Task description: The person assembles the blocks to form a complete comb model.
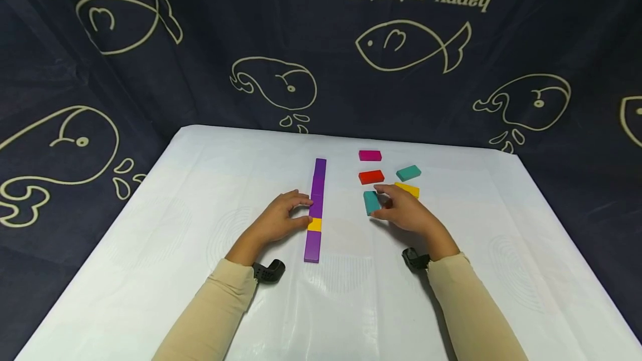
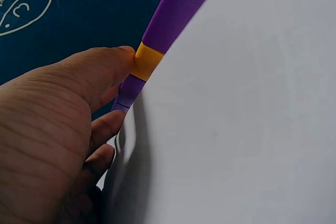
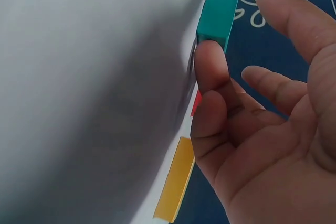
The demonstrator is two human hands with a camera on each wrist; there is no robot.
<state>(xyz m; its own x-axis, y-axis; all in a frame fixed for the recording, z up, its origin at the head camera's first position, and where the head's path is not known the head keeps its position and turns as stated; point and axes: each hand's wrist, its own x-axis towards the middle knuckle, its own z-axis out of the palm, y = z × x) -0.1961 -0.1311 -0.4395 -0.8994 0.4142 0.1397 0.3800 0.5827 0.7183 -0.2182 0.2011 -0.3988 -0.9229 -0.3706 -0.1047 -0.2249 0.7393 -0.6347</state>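
A straight row of purple blocks point(image 1: 312, 247), with one yellow block point(image 1: 314, 224) among them, runs away from me along the table. My left hand point(image 1: 277, 217) rests against the row's left side, fingers extended. In the left wrist view its thumb point(image 2: 113, 61) touches the yellow block. Right of the row lies a teal block point(image 1: 371, 203). At its right side is my right hand point(image 1: 405, 210), a fingertip touching the block's end in the right wrist view, where the thumb point(image 3: 289, 17) stands apart from the teal block point(image 3: 218, 14).
Beyond the right hand lie a red block point(image 1: 371, 177), a magenta block point(image 1: 370, 155) and a second teal block point(image 1: 408, 172). A loose yellow block point(image 1: 408, 189) is partly hidden behind that hand. A dark cloth with fish drawings point(image 1: 321, 32) hangs behind the white table point(image 1: 381, 305).
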